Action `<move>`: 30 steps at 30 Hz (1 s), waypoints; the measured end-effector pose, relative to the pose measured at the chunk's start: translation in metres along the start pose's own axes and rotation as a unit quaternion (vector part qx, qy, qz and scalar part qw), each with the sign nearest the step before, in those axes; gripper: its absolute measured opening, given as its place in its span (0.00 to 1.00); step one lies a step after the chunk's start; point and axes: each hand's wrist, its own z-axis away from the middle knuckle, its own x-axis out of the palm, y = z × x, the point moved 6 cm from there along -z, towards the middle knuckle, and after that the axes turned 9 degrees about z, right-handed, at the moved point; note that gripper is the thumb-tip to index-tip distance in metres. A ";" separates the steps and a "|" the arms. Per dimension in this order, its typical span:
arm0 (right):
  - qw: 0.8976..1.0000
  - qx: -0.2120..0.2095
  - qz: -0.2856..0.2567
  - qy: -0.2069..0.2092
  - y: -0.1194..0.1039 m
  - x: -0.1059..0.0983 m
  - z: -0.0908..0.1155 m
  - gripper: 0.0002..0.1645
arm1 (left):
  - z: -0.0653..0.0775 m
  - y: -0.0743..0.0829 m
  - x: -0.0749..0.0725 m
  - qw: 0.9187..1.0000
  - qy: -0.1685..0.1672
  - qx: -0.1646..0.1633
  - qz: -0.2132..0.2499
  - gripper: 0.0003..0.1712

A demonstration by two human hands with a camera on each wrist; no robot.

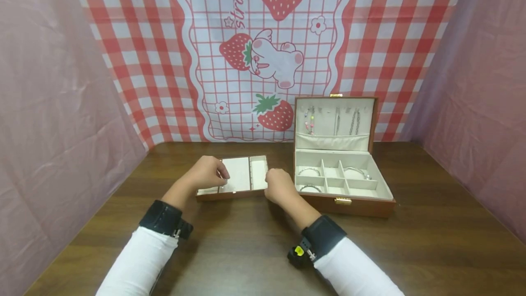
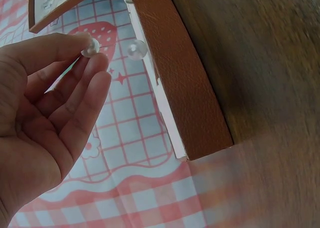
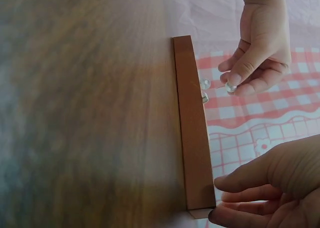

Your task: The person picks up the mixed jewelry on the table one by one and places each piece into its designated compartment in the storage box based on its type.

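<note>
My left hand (image 1: 205, 172) is over the left part of a shallow brown jewelry tray (image 1: 259, 172) with cream lining. Between its thumb and fingertips it pinches a pearl stud earring (image 3: 230, 87), whose thin pin points toward the tray. The same pearl (image 2: 91, 48) shows in the left wrist view. A clear round bead (image 2: 137, 49) sticks out at the tray's lining, close to the held stud. With thumb and fingers, my right hand (image 1: 281, 186) grips the tray's right end. The tray's brown side wall (image 3: 192, 128) faces the right wrist camera.
To the right stands an open brown jewelry box (image 1: 353, 207). Bracelets (image 1: 310, 188) lie in its cream compartments, and necklaces (image 1: 355, 122) hang inside the raised lid. A strawberry-print checked cloth (image 1: 263, 58) hangs behind the wooden table (image 1: 238, 250); pink cloth (image 1: 61, 81) covers both sides.
</note>
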 end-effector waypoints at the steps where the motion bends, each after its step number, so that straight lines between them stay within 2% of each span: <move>1: 1.000 0.009 -0.004 -0.005 0.001 0.001 -0.001 0.05 | -0.001 -0.001 0.001 1.000 -0.002 -0.001 -0.001 0.02; 5: 0.999 0.029 -0.012 -0.020 0.004 0.005 -0.002 0.09 | -0.005 -0.002 0.001 1.000 -0.005 -0.001 -0.016 0.02; 10: 0.999 0.030 -0.016 -0.016 0.005 0.006 -0.002 0.21 | -0.009 -0.005 0.002 0.999 -0.006 -0.015 -0.042 0.02; 12: 0.999 0.029 -0.017 -0.016 0.005 0.007 -0.002 0.22 | -0.009 -0.008 0.003 0.998 -0.010 -0.020 -0.051 0.02; 14: 0.999 0.030 -0.019 -0.019 0.005 0.008 -0.003 0.22 | -0.010 -0.010 0.003 0.998 -0.014 -0.021 -0.058 0.02; 21: 0.999 0.030 -0.015 -0.020 0.006 0.007 -0.003 0.10 | -0.010 -0.015 0.005 0.997 -0.024 -0.034 -0.061 0.02; 30: 0.999 0.033 -0.019 -0.023 0.006 0.006 -0.003 0.08 | -0.013 -0.015 0.009 0.996 -0.035 -0.012 -0.080 0.03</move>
